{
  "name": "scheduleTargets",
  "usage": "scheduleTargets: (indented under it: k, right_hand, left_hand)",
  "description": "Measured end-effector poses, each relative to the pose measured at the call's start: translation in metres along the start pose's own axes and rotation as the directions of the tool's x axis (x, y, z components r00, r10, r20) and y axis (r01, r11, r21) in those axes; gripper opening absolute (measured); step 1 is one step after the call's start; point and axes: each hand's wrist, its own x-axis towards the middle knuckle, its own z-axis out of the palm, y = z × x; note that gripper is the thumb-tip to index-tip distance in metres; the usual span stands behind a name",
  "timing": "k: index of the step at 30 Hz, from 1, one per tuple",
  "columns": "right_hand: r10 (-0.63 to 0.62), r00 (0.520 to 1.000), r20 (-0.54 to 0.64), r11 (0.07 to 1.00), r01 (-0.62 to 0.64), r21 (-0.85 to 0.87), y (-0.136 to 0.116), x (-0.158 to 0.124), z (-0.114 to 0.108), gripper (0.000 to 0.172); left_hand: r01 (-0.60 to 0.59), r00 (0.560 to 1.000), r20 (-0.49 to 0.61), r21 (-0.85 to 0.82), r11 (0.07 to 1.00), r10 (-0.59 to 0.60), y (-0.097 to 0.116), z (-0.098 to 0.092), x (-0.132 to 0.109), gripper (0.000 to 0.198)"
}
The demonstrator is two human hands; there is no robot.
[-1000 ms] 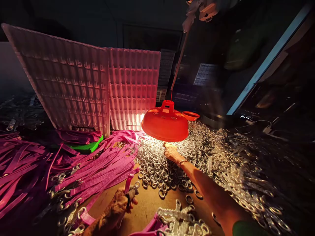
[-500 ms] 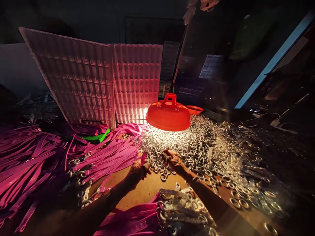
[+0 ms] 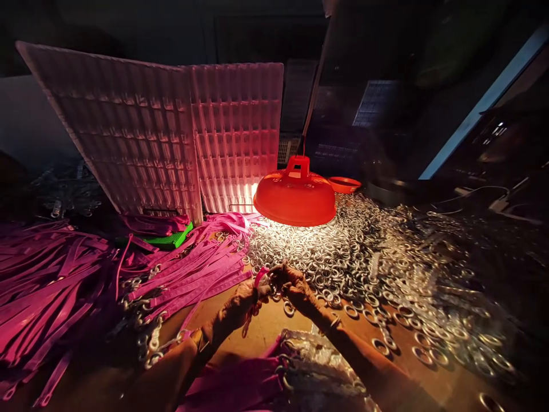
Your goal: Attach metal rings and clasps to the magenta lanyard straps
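My left hand (image 3: 241, 300) is closed on a pink strap (image 3: 259, 277), whose end curls up above the fingers. Just right of it, my right hand (image 3: 299, 289) is pinched together, its fingertips meeting the left hand's at the strap's end. Whatever lies between the right fingertips is too small and dark to make out. Both hands are at the near edge of a large heap of metal rings (image 3: 351, 257). A bundle of pink straps with metal rings and clear plastic pieces (image 3: 317, 355) lies on the table below the hands.
A red lamp (image 3: 294, 197) hangs low over the rings. Upright ribbed trays (image 3: 238, 131) stand behind. More pink straps (image 3: 55, 274) lie at left, beside a green tray (image 3: 182, 236). A red bowl (image 3: 344, 184) sits behind the heap.
My hands were apart and have come together, the fingertips now meeting at the pink strap. The view has shifted slightly.
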Motion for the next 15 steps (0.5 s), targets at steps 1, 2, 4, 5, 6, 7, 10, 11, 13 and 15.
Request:
scheduleTargets:
  k: [1, 2, 4, 5, 6, 7, 10, 11, 13, 15]
  right_hand:
    - [-0.028, 0.999, -0.015, 0.999, 0.027, -0.047, -0.001, 0.000, 0.000, 0.017]
    - [-0.056, 0.998, -0.031, 0.994, 0.053, -0.095, 0.000, -0.001, 0.000, 0.017]
    - [-0.112, 0.992, -0.057, 0.976, 0.099, -0.194, 0.003, -0.003, -0.001, 0.018]
    - [-0.136, 0.989, -0.061, 0.965, 0.118, -0.233, 0.004, -0.004, -0.001, 0.018]
    - [-0.148, 0.987, -0.056, 0.959, 0.130, -0.250, 0.006, -0.005, -0.002, 0.017]
    - [-0.148, 0.988, -0.047, 0.962, 0.133, -0.239, 0.007, -0.006, -0.002, 0.015]
    - [-0.060, 0.998, -0.013, 0.991, 0.058, -0.118, 0.006, -0.009, -0.002, 0.017]
    - [-0.024, 1.000, -0.006, 0.996, 0.023, -0.086, 0.004, -0.009, -0.002, 0.019]
    - [0.030, 1.000, 0.008, 0.997, -0.029, -0.072, 0.003, -0.010, -0.002, 0.022]
    - [0.066, 0.998, -0.001, 0.995, -0.066, -0.069, 0.006, -0.009, -0.002, 0.021]
  left_hand:
    - [0.006, 1.000, -0.002, -0.034, 0.999, -0.006, 0.000, 0.000, 0.000, 0.035]
    - [0.011, 1.000, -0.003, -0.063, 0.998, -0.011, 0.000, 0.000, 0.000, 0.032]
    - [0.003, 1.000, -0.009, -0.057, 0.998, -0.004, -0.002, -0.001, 0.000, 0.031]
    - [-0.010, 1.000, -0.016, -0.022, 1.000, 0.010, -0.002, -0.001, 0.001, 0.032]
    - [-0.031, 0.999, -0.028, 0.025, 0.999, 0.032, -0.003, -0.001, 0.001, 0.033]
    - [-0.061, 0.997, -0.051, 0.076, 0.995, 0.065, -0.003, 0.001, 0.001, 0.033]
    - [-0.168, 0.974, -0.119, 0.180, 0.969, 0.191, 0.000, 0.009, -0.001, 0.030]
    - [-0.192, 0.967, -0.130, 0.201, 0.960, 0.221, 0.002, 0.013, -0.002, 0.027]
    - [-0.211, 0.959, -0.136, 0.234, 0.949, 0.247, 0.005, 0.020, -0.005, 0.022]
    - [-0.221, 0.955, -0.138, 0.266, 0.938, 0.264, 0.006, 0.024, -0.008, 0.017]
